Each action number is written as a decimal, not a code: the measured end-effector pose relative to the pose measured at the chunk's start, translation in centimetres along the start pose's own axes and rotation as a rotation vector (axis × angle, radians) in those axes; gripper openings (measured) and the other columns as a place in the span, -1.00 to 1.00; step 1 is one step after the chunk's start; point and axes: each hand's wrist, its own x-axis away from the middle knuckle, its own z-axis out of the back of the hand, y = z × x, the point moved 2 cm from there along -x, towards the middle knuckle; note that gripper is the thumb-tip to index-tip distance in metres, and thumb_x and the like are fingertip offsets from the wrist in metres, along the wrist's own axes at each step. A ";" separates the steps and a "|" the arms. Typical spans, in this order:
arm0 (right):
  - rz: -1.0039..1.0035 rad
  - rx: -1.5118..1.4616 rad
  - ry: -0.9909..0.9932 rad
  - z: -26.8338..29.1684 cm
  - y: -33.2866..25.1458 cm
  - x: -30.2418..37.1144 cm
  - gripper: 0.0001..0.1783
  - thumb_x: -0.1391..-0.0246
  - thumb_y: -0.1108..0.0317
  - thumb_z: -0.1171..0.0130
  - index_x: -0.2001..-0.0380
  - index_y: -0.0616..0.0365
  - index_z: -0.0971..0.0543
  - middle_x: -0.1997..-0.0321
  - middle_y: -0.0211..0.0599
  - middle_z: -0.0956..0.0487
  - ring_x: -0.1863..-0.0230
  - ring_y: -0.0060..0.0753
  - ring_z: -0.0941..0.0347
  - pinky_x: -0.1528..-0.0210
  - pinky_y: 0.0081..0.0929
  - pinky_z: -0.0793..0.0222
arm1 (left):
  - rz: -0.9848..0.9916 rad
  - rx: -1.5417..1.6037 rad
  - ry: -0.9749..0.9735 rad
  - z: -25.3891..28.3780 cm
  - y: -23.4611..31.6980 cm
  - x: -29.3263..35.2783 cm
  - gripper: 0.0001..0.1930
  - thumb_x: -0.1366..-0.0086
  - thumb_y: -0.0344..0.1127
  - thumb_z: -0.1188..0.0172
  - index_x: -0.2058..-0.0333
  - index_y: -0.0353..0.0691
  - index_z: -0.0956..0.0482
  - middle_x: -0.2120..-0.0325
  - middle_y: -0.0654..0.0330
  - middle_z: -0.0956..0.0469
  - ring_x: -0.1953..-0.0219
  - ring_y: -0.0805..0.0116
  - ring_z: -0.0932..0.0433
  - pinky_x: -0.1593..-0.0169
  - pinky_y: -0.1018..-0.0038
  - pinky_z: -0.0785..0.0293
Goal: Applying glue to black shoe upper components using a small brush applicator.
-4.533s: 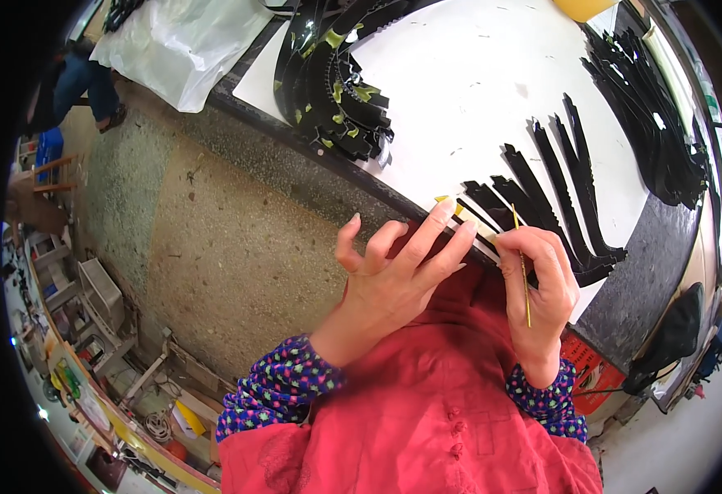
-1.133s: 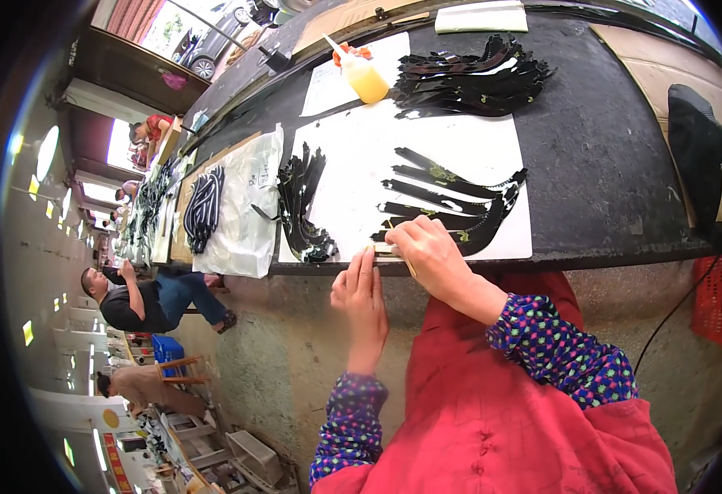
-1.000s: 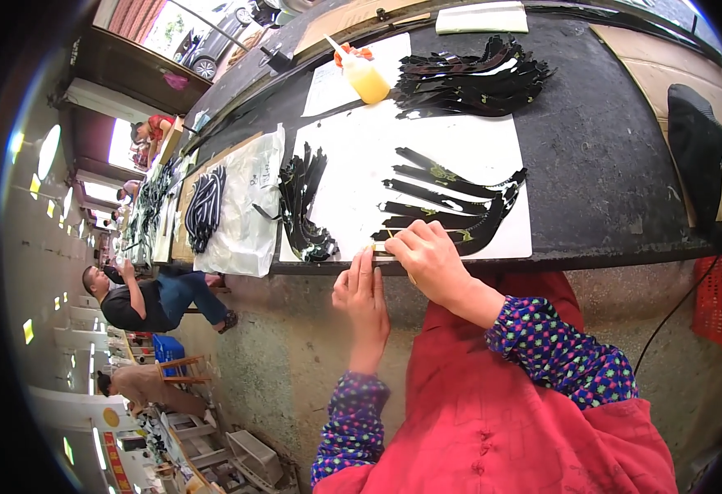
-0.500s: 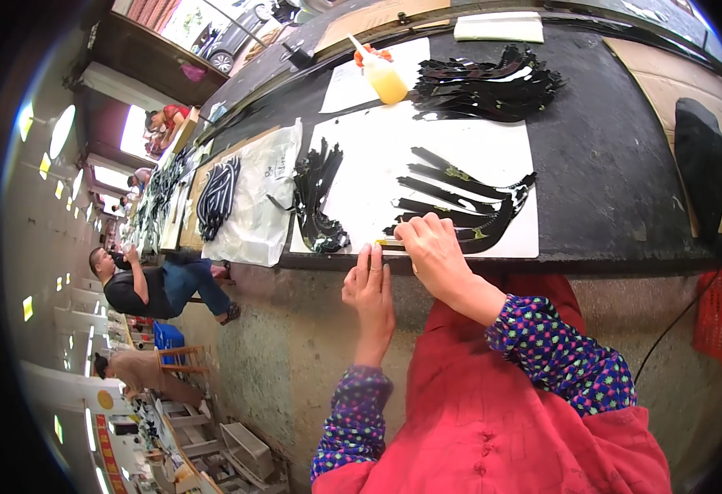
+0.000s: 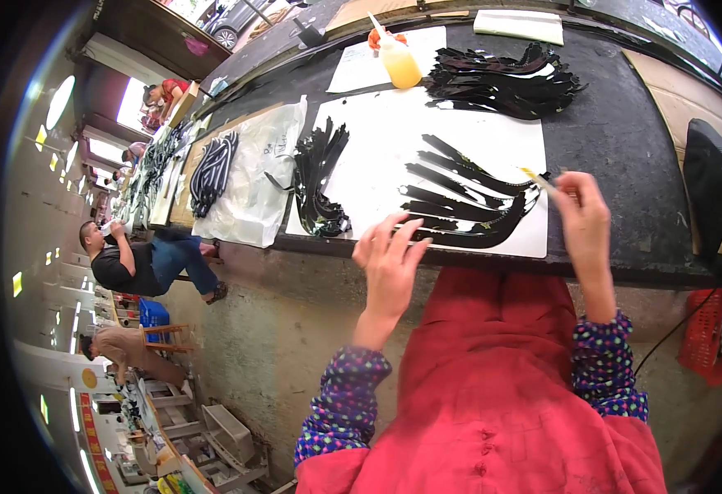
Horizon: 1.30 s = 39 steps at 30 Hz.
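Note:
A fan of curved black strips (image 5: 468, 221) lies on a white sheet (image 5: 369, 148) at the table's near edge. My left hand (image 5: 388, 255) rests at the left end of the nearest strip, fingers spread and holding nothing. Beyond the strips' right ends, my right hand (image 5: 581, 206) is closed on a slim, pale brush (image 5: 539, 179) with a yellow tip, pointing up and left. Another bundle of black strips (image 5: 320, 185) lies on the sheet's left side. Farther back stands a squeeze bottle (image 5: 399, 64) of yellow liquid with a white nozzle.
A larger pile of black strips (image 5: 501, 81) sits at the back. To the left are a clear plastic bag (image 5: 254, 177) and striped strips (image 5: 213, 174). A black cloth-like thing (image 5: 707, 181) lies right, above a red basket (image 5: 711, 337). One person (image 5: 134, 259) sits at left.
My right hand has swung right with the brush, from the strips' left ends to past their right ends. My left hand has moved slightly right and down, spreading its fingers at the nearest strip.

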 end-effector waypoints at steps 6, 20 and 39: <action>0.116 0.397 0.134 4.8 3.1 -0.4 -0.85 -0.20 0.51 -0.17 0.15 0.23 -0.54 0.17 -0.13 -0.58 0.16 -0.13 -0.53 0.09 -0.26 -0.44 | -0.174 0.124 -0.266 -3.3 3.2 -4.8 -0.49 -0.14 -0.11 -0.42 -0.07 -0.03 -0.54 -0.08 0.34 -0.47 -0.18 0.29 -0.32 -0.24 0.23 -0.04; 0.358 0.222 -0.229 -4.1 -0.1 -1.4 -0.84 -0.12 0.45 -0.24 0.21 0.07 -0.56 0.20 -0.32 -0.60 0.02 -0.17 -0.47 -0.07 -0.21 -0.26 | -0.189 0.033 -0.697 -3.2 4.7 -9.4 -0.54 0.00 -0.07 -0.51 0.19 -0.07 -0.52 0.22 0.30 -0.51 0.02 0.25 -0.40 -0.12 0.18 -0.07; 0.285 0.447 -0.407 -4.5 -2.4 -2.8 -0.64 0.08 0.21 -0.45 0.27 0.15 -0.57 0.20 -0.22 -0.58 0.01 -0.09 -0.45 -0.03 -0.16 -0.27 | -0.295 -0.016 -0.933 -3.5 6.3 -9.6 -0.81 -0.24 -0.23 -0.32 0.27 -0.20 -0.60 0.39 0.11 -0.64 0.17 0.09 -0.62 -0.10 0.11 -0.17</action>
